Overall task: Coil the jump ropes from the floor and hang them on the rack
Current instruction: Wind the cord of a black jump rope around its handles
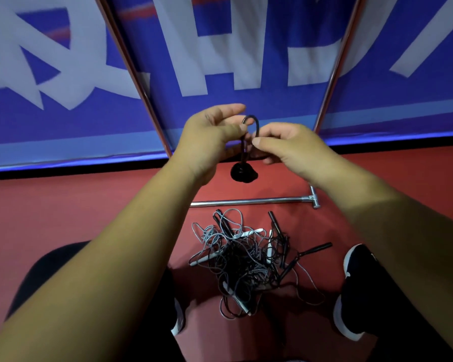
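Observation:
A black jump rope (254,125) arches in a small loop between my two hands, and its coiled bundle (243,173) hangs just below them. My left hand (212,137) grips the rope's left side with thumb and curled fingers. My right hand (283,145) pinches the right side of the loop. A tangled pile of black and grey jump ropes (249,259) with black and white handles lies on the red floor between my feet. The rack's two metal uprights (139,82) rise on either side of my hands.
The rack's base bar (251,201) lies on the red floor behind the pile. A blue banner (220,48) with large white letters covers the wall behind. My black shoes (356,288) stand to the right and left of the pile.

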Demonstrator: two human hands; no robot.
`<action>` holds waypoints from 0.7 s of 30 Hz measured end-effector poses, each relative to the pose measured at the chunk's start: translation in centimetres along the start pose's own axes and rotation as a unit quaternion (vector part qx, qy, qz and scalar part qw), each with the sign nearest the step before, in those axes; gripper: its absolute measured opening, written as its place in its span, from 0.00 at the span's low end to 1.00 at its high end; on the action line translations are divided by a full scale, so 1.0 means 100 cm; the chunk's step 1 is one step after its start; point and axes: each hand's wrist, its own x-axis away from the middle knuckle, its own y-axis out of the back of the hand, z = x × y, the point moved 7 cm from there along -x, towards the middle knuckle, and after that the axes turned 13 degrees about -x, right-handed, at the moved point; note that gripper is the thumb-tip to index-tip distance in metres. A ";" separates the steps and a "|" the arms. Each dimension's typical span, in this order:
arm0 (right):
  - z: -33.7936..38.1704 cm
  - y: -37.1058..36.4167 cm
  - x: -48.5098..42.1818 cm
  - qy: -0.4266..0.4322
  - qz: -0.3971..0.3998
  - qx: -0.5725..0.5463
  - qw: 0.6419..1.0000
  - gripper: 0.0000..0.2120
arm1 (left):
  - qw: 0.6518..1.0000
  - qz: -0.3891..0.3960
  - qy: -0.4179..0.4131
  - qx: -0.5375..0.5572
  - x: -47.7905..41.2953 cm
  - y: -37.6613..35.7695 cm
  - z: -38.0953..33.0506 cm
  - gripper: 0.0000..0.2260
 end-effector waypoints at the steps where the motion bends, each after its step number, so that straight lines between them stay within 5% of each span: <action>1: 0.004 -0.002 0.002 -0.002 -0.011 -0.002 1.000 0.04 | 1.000 0.003 -0.007 -0.004 0.004 0.001 -0.004 0.19; 21: 0.220 -0.040 0.070 0.126 -0.041 0.031 0.991 0.03 | 0.986 -0.103 -0.119 -0.060 0.078 0.046 -0.166 0.06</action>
